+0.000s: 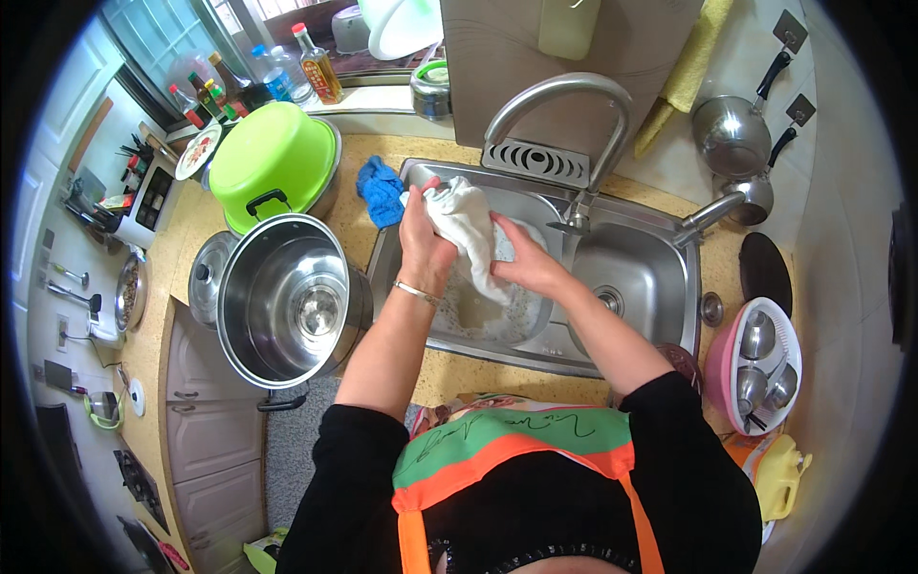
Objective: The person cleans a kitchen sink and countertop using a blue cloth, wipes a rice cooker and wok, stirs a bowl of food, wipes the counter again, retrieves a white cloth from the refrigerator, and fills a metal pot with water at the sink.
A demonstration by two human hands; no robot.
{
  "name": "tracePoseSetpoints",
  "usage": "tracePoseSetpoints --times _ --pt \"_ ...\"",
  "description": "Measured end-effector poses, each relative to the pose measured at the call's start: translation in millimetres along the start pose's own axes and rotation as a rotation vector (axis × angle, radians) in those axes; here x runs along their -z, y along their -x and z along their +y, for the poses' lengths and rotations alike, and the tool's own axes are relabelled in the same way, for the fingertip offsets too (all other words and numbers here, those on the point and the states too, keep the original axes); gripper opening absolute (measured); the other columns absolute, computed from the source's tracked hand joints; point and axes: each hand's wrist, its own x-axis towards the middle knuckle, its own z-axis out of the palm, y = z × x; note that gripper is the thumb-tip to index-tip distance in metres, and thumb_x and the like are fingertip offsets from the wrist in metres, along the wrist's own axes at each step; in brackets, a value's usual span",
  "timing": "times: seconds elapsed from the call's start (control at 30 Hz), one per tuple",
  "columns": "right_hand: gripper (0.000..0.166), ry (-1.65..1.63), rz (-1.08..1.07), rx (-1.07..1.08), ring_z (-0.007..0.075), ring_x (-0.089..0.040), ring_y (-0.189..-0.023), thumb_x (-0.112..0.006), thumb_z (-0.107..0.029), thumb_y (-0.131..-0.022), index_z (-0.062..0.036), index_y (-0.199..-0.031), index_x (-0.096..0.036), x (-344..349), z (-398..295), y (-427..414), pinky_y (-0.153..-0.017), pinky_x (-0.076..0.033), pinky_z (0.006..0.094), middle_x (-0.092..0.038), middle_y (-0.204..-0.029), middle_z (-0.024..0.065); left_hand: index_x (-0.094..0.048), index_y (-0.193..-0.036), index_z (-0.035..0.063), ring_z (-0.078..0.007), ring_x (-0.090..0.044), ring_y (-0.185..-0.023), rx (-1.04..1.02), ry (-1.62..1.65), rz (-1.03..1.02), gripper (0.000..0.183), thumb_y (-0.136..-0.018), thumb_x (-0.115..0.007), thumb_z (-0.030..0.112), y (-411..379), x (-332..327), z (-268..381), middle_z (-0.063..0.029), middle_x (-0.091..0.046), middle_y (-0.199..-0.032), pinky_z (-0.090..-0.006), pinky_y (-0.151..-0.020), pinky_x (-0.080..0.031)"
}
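Note:
A white cloth [467, 226] hangs bunched between both hands, over the left basin of a double stainless steel sink [631, 276]. My left hand [423, 240] grips the upper left part of it, and a metal bangle [417, 293] circles that wrist. On the cloth's right side, my right hand [527, 258] holds it between thumb and fingers. Soapy water [480, 316] with foam covers the bottom of the left basin below. The tall curved faucet [559, 93] rises behind the hands. To the left of the sink lies a crumpled blue cloth [381, 192].
Close by my left forearm stands a large steel pot [287, 301], with a glass lid [209, 276] beside it. Behind it leans a green plastic basin [269, 165]. A pink basin [721, 369] with steel bowls sits to the right. Several bottles [319, 68] line the windowsill.

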Motion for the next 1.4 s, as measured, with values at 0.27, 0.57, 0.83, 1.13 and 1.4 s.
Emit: tracePoseSetpoints --times 0.27,0.57,0.83,1.13,1.4 --pt "0.033 -0.800 0.087 -0.455 0.0189 -0.058 -0.109 -0.053 -0.008 -0.095 -0.0086 -0.128 -0.055 -29.2 -15.0 -72.0 -0.091 -0.050 0.0406 -0.061 -0.118 0.0068 -0.054 -0.132 0.0064 -0.0259 -0.063 -0.113 -0.163 -0.277 0.049 0.028 -0.105 -0.051 0.011 -32.8 61.1 -0.7 -0.0124 -0.062 -0.124 -0.0433 -0.096 -0.055" --pt "0.046 -0.130 0.155 -0.122 0.0387 -0.062 -0.109 -0.076 -0.039 -0.083 -0.0008 -0.105 -0.063 -91.0 -20.4 -83.8 -0.093 -0.048 0.0466 -0.065 -0.111 0.0218 -0.056 -0.131 0.0097 -0.0290 -0.062 -0.114 0.137 -0.036 -0.166 0.053 -0.105 -0.040 0.053 -43.2 100.3 -40.0 -0.0101 -0.063 -0.127 -0.0519 -0.101 -0.049" --pt "0.016 0.106 0.263 0.392 0.0415 -0.060 -0.092 -0.062 -0.007 -0.075 -0.0022 -0.090 -0.059 -72.3 -19.1 -75.3 -0.083 -0.048 0.0489 -0.063 -0.092 0.0184 -0.058 -0.123 0.0083 -0.0300 -0.063 -0.111 0.196 -0.075 -0.118 0.065 -0.100 -0.043 0.067 -36.5 67.2 -23.6 -0.0152 -0.064 -0.120 -0.0453 -0.099 -0.052" --pt "0.030 0.173 0.292 0.158 0.0372 -0.060 -0.111 -0.068 -0.024 -0.089 -0.0056 -0.112 -0.064 -59.5 -4.3 -96.8 -0.093 -0.048 0.0462 -0.066 -0.112 0.0180 -0.052 -0.137 0.0082 -0.0350 -0.057 -0.124 0.208 0.060 -0.091 0.041 -0.105 -0.042 0.031 -25.6 67.0 -34.8 -0.0174 -0.060 -0.131 -0.0519 -0.111 -0.042" --pt "0.056 0.224 0.058 0.282 0.0447 -0.039 -0.139 -0.061 -0.037 -0.098 -0.0124 -0.147 -0.049 -42.7 -30.6 -70.2 -0.113 -0.035 0.0508 -0.041 -0.150 0.0263 -0.048 -0.142 0.0118 -0.0304 -0.055 -0.128 0.166 -0.139 -0.081 0.058 -0.106 -0.038 0.055 -24.4 46.6 -26.8 -0.0123 -0.055 -0.141 -0.0469 -0.110 -0.043"
